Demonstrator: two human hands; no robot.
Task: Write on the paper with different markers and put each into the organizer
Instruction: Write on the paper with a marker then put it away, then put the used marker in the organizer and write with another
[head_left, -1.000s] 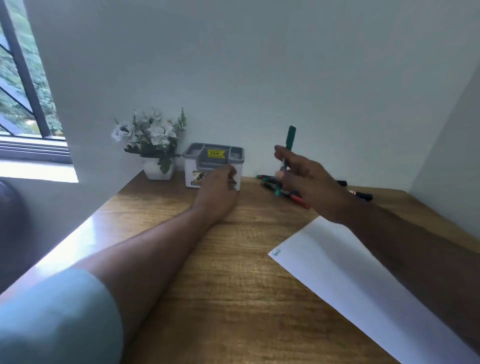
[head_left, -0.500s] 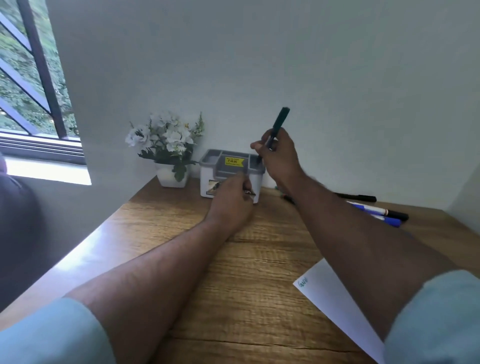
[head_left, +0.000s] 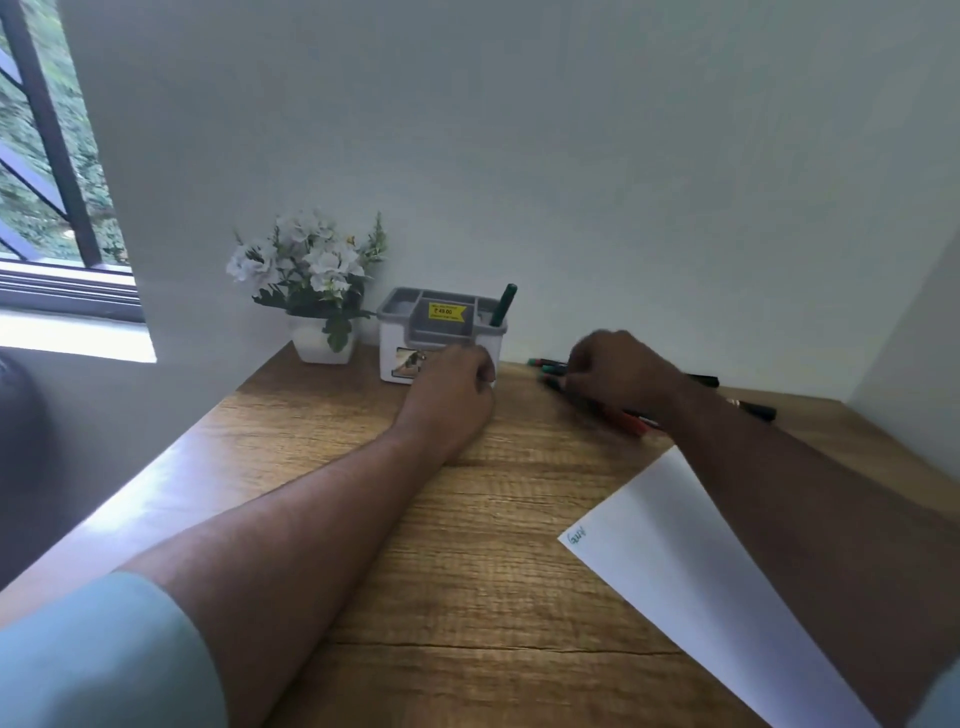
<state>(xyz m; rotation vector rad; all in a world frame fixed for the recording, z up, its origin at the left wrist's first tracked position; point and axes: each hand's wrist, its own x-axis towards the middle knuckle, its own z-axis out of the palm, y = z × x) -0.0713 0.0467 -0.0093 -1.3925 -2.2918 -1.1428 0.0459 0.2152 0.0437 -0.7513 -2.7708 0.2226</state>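
Against the far wall, your curled left hand (head_left: 453, 387) steadies the organizer (head_left: 440, 332) holding a green marker (head_left: 503, 305), while your right hand (head_left: 618, 371), grip unclear, covers loose markers (head_left: 631, 422).

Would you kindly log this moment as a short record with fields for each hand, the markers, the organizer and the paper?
left hand: rests against the front of the organizer
right hand: over the loose markers on the desk; grasp cannot be told
green marker: stands tilted in the organizer's right compartment
paper: lies at the right, small green writing near its corner
flower pot: left of the organizer, by the wall
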